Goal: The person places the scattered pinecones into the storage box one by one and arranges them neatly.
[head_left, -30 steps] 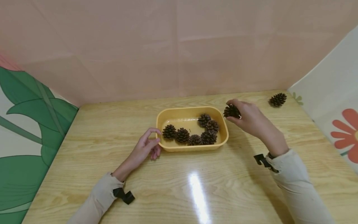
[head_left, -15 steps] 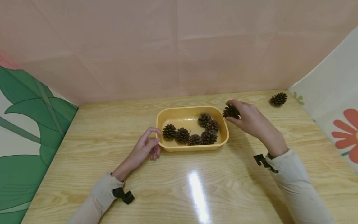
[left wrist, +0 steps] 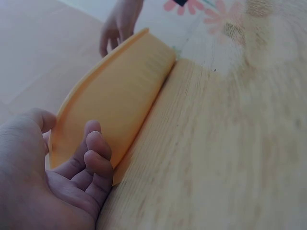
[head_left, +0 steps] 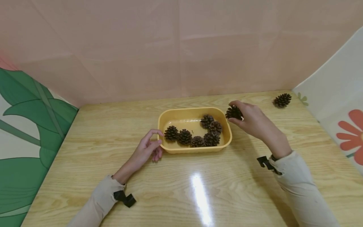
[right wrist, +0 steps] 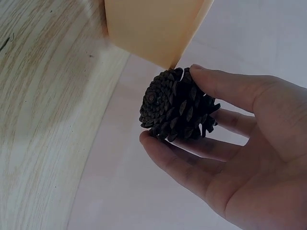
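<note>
A yellow plastic tub stands mid-table in the head view. Several brown pine cones lie in it, along its near side and up its right end. My left hand grips the tub's left end, thumb and index finger on the rim; in the left wrist view the other fingers curl beside the outer wall. Just off the tub's right end, my right hand holds another pine cone. The right wrist view shows that cone between thumb and fingers, close to the tub's corner.
One more pine cone lies at the table's far right corner. A pink cloth backdrop rises behind the wooden table. Printed panels with a red flower and green leaves flank it.
Almost nothing differs. My right hand has drifted very slightly left with the pine cone; my left hand keeps its hold on the tub.
</note>
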The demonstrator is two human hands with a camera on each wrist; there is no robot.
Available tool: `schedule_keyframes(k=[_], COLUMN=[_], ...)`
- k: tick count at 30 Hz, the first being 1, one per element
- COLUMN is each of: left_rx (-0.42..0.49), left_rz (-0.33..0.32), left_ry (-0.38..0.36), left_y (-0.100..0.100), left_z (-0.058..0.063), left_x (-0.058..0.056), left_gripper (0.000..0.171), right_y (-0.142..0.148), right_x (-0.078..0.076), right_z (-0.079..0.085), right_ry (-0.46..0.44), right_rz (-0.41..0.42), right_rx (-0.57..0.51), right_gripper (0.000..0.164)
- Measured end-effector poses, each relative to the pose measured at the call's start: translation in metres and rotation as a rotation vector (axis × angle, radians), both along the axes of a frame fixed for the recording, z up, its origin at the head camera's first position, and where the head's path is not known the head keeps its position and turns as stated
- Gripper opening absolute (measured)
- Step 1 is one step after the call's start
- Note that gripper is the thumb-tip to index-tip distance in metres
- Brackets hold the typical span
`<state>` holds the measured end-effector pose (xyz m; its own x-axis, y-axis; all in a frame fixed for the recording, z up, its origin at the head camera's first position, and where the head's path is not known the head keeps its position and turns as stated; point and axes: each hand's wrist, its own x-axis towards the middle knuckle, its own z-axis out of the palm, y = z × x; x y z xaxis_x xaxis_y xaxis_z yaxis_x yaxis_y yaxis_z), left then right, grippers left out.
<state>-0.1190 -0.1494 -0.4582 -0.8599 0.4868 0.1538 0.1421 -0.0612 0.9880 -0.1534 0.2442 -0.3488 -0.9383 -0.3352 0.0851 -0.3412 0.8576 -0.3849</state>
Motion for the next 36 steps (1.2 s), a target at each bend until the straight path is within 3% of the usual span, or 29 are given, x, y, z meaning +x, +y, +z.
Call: schedule_keyframes(k=[23,36], left_rx=[0.000,0.001], left_rz=[0.000,0.002], left_ry=[-0.004,-0.008], left_y=[0.000,0.000], left_z=[0.000,0.001], left_x=[0.000,0.000], left_gripper=[0.032,0.033], right_y=[-0.019,-0.049], right_x=[0.014,0.042], right_z=[0.009,0.024], right_ry=[0.118,0.171], right_rz=[0.060,0.166], right_rx=[-0.013,0.002], right_gripper=[0.057,0.057])
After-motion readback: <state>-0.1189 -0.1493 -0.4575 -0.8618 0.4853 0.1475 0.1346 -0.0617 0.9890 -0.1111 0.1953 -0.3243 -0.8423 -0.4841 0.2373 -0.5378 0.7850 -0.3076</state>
